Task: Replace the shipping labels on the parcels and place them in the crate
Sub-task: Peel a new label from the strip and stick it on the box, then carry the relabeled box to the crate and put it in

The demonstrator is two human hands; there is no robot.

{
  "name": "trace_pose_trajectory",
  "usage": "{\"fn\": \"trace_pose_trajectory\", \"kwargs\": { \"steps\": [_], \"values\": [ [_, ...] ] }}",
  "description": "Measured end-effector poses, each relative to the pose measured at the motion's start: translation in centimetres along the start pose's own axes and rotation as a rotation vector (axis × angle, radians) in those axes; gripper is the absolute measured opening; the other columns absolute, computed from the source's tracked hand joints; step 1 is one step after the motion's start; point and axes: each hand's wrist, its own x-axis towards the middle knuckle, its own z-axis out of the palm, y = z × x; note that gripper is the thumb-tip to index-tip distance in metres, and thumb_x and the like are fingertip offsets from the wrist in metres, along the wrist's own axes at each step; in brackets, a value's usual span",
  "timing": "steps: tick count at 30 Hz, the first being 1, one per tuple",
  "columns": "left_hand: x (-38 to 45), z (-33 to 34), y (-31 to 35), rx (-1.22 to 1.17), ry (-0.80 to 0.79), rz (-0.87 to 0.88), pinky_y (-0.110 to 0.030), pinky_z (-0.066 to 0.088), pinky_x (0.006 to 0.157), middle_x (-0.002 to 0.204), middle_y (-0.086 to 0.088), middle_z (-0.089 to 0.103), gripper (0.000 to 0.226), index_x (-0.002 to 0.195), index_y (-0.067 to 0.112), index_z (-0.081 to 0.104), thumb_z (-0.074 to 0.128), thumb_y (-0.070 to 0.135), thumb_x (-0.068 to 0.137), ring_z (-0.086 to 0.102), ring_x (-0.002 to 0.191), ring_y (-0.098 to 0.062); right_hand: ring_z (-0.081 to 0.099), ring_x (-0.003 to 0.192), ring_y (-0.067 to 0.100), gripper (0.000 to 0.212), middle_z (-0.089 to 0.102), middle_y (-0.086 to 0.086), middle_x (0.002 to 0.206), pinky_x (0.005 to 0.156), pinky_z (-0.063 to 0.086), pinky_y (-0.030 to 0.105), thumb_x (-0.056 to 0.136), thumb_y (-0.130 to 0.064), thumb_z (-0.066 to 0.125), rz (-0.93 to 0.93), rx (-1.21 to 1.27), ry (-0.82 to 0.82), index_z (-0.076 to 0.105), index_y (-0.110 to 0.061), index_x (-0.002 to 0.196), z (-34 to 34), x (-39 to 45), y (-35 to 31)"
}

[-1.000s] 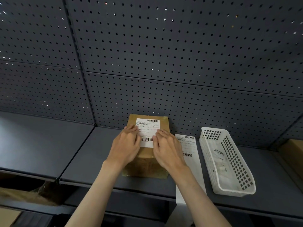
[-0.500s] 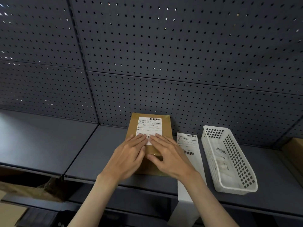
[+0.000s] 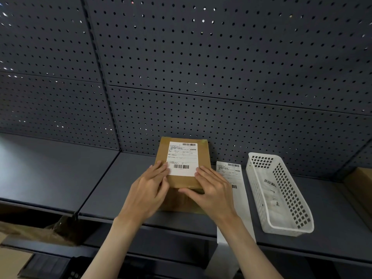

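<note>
A brown cardboard parcel (image 3: 203, 158) lies on the dark shelf against the pegboard, with a white shipping label (image 3: 183, 159) stuck on its top. My left hand (image 3: 150, 190) rests flat on the parcel's left side, fingertips at the label's lower left corner. At the parcel's right side my right hand (image 3: 211, 190) lies with straight fingers touching the label's lower right corner and its thumb along the parcel's front edge. A strip of white labels (image 3: 229, 171) lies just right of the parcel, partly under my right forearm.
A white perforated plastic basket (image 3: 281, 226) stands on the shelf (image 3: 60, 174) at the right, with label scraps inside. A cardboard box edge (image 3: 360, 184) shows at the far right. More cardboard (image 3: 30, 232) sits below the shelf at the left. The pegboard wall (image 3: 201, 67) closes the back.
Both hands slid down the label from its middle towards its lower corners and spread apart, uncovering the label. The parcel stayed in place.
</note>
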Motion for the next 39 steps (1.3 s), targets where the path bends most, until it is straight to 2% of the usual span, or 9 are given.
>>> {"fn": "trace_pose_trajectory", "kwargs": {
  "steps": [4, 8, 11, 14, 17, 21, 27, 32, 39],
  "values": [
    [0.8, 0.1, 0.0, -0.24, 0.081, -0.16, -0.034, 0.041, 0.113, 0.14, 0.012, 0.059, 0.033, 0.124, 0.023, 0.071, 0.053, 0.034, 0.099, 0.043, 0.138, -0.003, 0.069, 0.112, 0.015, 0.061, 0.077, 0.001, 0.111, 0.102, 0.052, 0.034, 0.076, -0.068, 0.075, 0.074, 0.121, 0.07, 0.08, -0.01, 0.094, -0.6, 0.2, -0.2],
    [2.8, -1.1, -0.1, -0.664, 0.151, -0.507, -0.037, 0.045, 0.107, 0.136, 0.012, 0.06, 0.037, 0.133, 0.025, 0.062, 0.061, 0.026, 0.096, 0.052, 0.128, -0.012, 0.052, 0.129, 0.005, 0.054, 0.06, -0.011, 0.137, 0.108, 0.044, 0.031, 0.088, -0.052, 0.071, 0.649, 0.575, -0.038, 0.063, -0.023, 0.133, -2.4, 2.0, -0.6],
    [4.0, -1.1, 0.0, -0.938, 0.054, -0.719, -0.025, 0.045, 0.094, 0.143, 0.006, 0.054, 0.051, 0.145, 0.02, 0.049, 0.062, 0.025, 0.096, 0.052, 0.128, -0.014, 0.044, 0.139, 0.013, 0.074, 0.048, -0.007, 0.151, 0.113, 0.037, 0.034, 0.089, -0.052, 0.071, 1.091, 0.927, -0.145, 0.043, -0.023, 0.152, -2.2, 3.5, -0.3],
    [4.3, -0.2, 0.1, -1.039, -0.093, -0.855, -0.027, 0.049, 0.078, 0.121, 0.0, 0.069, 0.027, 0.119, 0.025, 0.062, 0.065, 0.027, 0.093, 0.065, 0.103, -0.017, 0.055, 0.128, 0.018, 0.086, 0.058, -0.006, 0.14, 0.107, 0.047, 0.041, 0.078, -0.062, 0.076, 1.294, 1.098, -0.254, 0.046, -0.023, 0.149, -1.5, 3.9, -0.4],
    [4.4, 1.1, -0.9, -1.083, -0.167, -0.881, -0.037, 0.055, 0.084, 0.108, -0.004, 0.077, 0.034, 0.12, 0.019, 0.064, 0.07, 0.028, 0.087, 0.072, 0.099, -0.025, 0.063, 0.106, 0.012, 0.046, 0.069, -0.008, 0.115, 0.087, 0.053, 0.034, 0.085, -0.048, 0.077, 1.3, 1.144, -0.296, 0.057, -0.029, 0.121, -1.2, 4.2, -1.0],
    [4.9, 1.5, -1.3, -1.114, -0.175, -0.899, -0.038, 0.057, 0.084, 0.106, -0.006, 0.078, 0.04, 0.123, 0.01, 0.065, 0.069, 0.025, 0.086, 0.073, 0.099, -0.028, 0.065, 0.106, 0.02, 0.021, 0.07, -0.006, 0.105, 0.104, 0.05, 0.047, 0.091, -0.034, 0.074, 1.336, 1.127, -0.254, 0.053, -0.03, 0.09, -1.0, 4.5, -1.0],
    [4.6, 1.3, -1.5, -1.113, -0.146, -0.881, -0.04, 0.057, 0.088, 0.106, -0.006, 0.077, 0.045, 0.125, 0.009, 0.063, 0.07, 0.026, 0.084, 0.073, 0.099, -0.028, 0.067, 0.103, 0.021, 0.018, 0.071, -0.003, 0.102, 0.104, 0.051, 0.049, 0.092, -0.03, 0.073, 1.325, 1.143, -0.271, 0.055, -0.027, 0.09, -1.4, 4.9, -1.2],
    [2.9, -1.2, -2.4, -1.129, -0.017, -0.887, -0.037, 0.056, 0.081, 0.109, -0.006, 0.077, 0.051, 0.13, 0.01, 0.059, 0.071, 0.027, 0.084, 0.073, 0.101, -0.027, 0.07, 0.092, 0.015, 0.012, 0.073, -0.005, 0.095, 0.086, 0.057, 0.037, 0.093, -0.03, 0.072, 1.216, 1.201, -0.319, 0.061, -0.027, 0.097, -1.2, 5.9, -3.1],
    [-2.2, -6.9, -4.1, -1.107, 0.218, -0.957, -0.034, 0.058, 0.076, 0.102, -0.004, 0.078, 0.027, 0.116, 0.012, 0.069, 0.064, 0.019, 0.09, 0.074, 0.091, -0.025, 0.072, 0.096, 0.015, 0.025, 0.078, -0.006, 0.098, 0.086, 0.058, 0.035, 0.092, -0.034, 0.074, 1.05, 1.229, -0.53, 0.069, -0.02, 0.113, 1.2, 7.5, -9.0]
  ]
}}
